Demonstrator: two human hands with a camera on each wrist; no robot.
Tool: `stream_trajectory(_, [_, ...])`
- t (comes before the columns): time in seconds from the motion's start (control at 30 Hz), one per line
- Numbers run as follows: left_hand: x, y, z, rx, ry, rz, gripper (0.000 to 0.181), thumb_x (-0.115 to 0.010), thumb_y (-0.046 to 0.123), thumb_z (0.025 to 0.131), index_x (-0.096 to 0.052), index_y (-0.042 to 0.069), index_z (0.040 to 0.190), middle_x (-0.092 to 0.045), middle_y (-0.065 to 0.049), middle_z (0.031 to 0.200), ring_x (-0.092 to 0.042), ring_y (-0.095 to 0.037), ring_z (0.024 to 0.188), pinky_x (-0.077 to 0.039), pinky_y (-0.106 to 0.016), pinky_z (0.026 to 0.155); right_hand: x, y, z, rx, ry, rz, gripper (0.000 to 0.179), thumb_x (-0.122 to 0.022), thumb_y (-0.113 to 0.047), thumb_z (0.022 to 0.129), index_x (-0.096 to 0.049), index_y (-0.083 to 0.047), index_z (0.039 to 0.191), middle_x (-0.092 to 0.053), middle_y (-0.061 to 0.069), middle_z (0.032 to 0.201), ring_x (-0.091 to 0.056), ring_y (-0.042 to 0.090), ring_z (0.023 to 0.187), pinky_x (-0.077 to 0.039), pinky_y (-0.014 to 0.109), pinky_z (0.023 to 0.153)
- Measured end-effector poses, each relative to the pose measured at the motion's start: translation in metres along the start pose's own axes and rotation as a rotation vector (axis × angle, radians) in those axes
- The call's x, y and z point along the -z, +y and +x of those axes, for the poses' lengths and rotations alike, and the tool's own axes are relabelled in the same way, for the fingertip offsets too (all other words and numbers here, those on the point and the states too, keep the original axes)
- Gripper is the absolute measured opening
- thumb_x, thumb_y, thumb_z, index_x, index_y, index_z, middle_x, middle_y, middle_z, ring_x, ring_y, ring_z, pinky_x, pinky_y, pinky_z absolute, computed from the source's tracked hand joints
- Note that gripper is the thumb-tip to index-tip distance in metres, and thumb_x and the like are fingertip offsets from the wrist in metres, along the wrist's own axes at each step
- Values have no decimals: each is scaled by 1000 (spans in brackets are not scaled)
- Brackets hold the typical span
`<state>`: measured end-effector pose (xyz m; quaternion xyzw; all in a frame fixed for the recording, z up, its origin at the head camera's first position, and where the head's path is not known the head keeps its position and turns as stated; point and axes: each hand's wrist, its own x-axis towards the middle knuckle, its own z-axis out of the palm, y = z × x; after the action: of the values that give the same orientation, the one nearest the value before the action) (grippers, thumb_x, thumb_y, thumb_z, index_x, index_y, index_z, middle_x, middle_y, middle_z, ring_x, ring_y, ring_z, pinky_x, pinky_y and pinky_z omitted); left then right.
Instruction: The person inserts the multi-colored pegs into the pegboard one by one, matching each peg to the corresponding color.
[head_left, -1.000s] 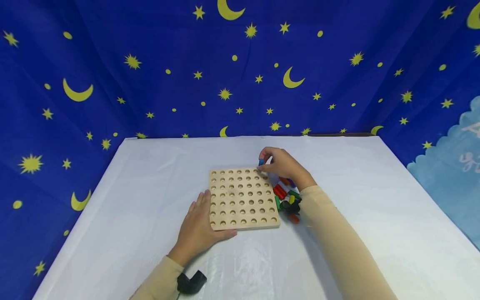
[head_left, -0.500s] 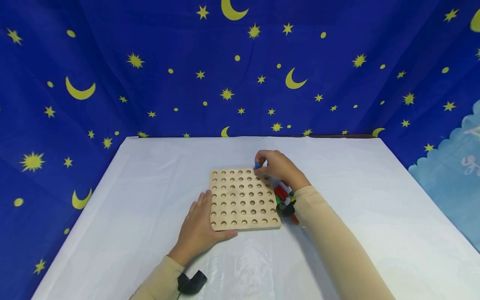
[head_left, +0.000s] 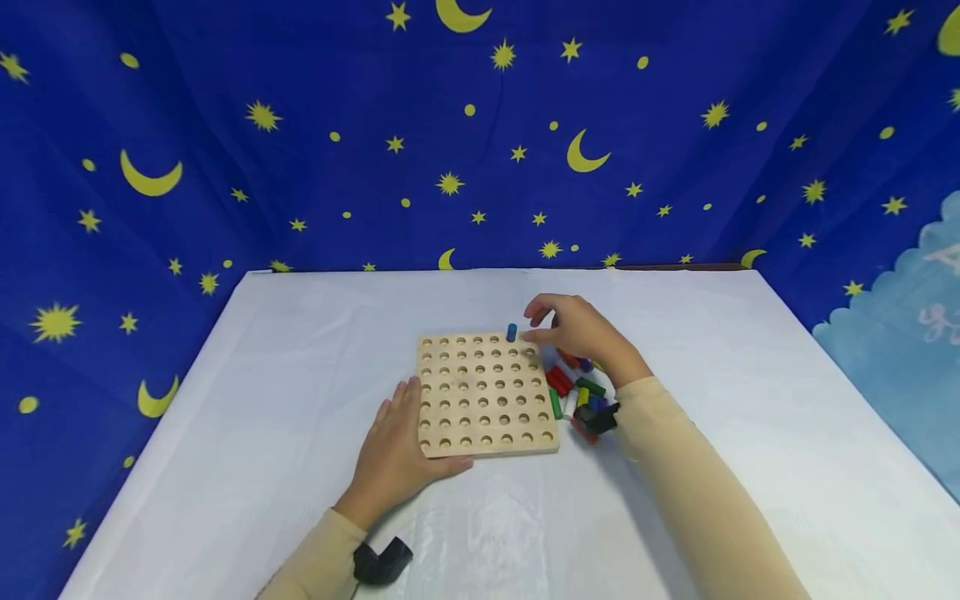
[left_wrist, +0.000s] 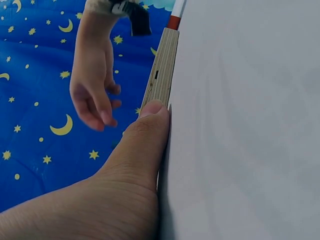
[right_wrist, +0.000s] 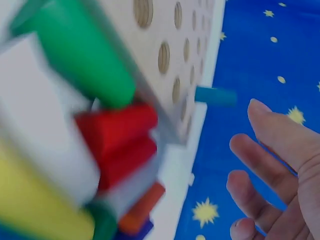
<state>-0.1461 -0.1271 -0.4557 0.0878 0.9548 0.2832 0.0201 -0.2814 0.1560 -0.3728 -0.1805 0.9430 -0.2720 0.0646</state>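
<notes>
A square wooden pegboard (head_left: 491, 394) with rows of round holes lies on the white table. One blue peg (head_left: 512, 332) stands upright in its far row, near the right corner; the right wrist view shows the same blue peg (right_wrist: 216, 96) sticking out of the board. My right hand (head_left: 576, 327) is just right of that peg, fingers parted and apart from it, holding nothing. At the board's near left corner, my left hand (head_left: 396, 446) rests with fingers along the left side. Its thumb (left_wrist: 145, 137) presses the near edge.
Right of the board lies a loose pile of pegs: a red peg (head_left: 559, 382), a green peg (head_left: 555, 404), a yellow peg (head_left: 582, 397) and several others. My right wrist is above part of it. A blue star-patterned curtain (head_left: 375, 108) hangs behind the table (head_left: 315, 350).
The blue peg was in my right fingers and came left and down to the far row. Now it stands there alone, and my right hand has drawn back rightward. My left hand stays put.
</notes>
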Motion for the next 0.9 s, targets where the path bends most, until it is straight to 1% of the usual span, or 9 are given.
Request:
stream_trajectory(0.17, [-1, 0, 0, 1, -3, 8, 144, -77, 78, 60, -7, 0, 159, -14, -17, 166, -11, -32, 155, -11, -47, 128, 13, 11, -24, -20, 14, -10, 33, -75, -29, 89, -68, -12, 116, -70, 2, 107, -59, 22, 89, -52, 34, 77])
stream_trajectory(0.3, [-1, 0, 1, -3, 4, 1, 143, -77, 78, 60, -8, 0, 159, -14, -18, 166, -11, -33, 155, -11, -48, 127, 18, 19, -41, -41, 9, -11, 32, -75, -29, 89, -69, -13, 115, -70, 1, 106, -58, 22, 91, -52, 32, 71])
stream_trajectory(0.43, [-3, 0, 1, -11, 16, 2, 143, -77, 78, 60, -9, 0, 159, -16, -18, 166, -13, -33, 155, -12, -48, 127, 19, 26, -57, -48, -14, 21, 28, -77, -27, 88, -71, -14, 112, -70, -1, 103, -56, 22, 92, -51, 31, 71])
stream_trajectory(0.57, [-5, -1, 2, -19, 26, 7, 143, -76, 79, 59, -9, 0, 159, -16, -18, 166, -14, -34, 155, -12, -48, 127, 19, 35, -71, -39, -51, 43, 24, -79, -24, 86, -73, -16, 108, -71, -3, 103, -56, 21, 93, -50, 33, 76])
stream_trajectory(0.8, [-5, 0, 4, -19, 20, 4, 143, -76, 80, 60, -9, 0, 159, -16, -18, 166, -13, -34, 155, -13, -49, 127, 19, 48, -89, -55, -164, 92, 18, -78, -18, 86, -72, -20, 103, -70, -3, 109, -57, 21, 95, -47, 35, 83])
stream_trajectory(0.9, [-4, 0, 4, -19, 19, 4, 143, -76, 79, 61, -9, 0, 158, -16, -19, 166, -13, -35, 155, -13, -50, 127, 17, 52, -93, -36, -202, 98, 17, -78, -15, 85, -73, -21, 100, -69, -3, 106, -55, 20, 90, -46, 34, 80])
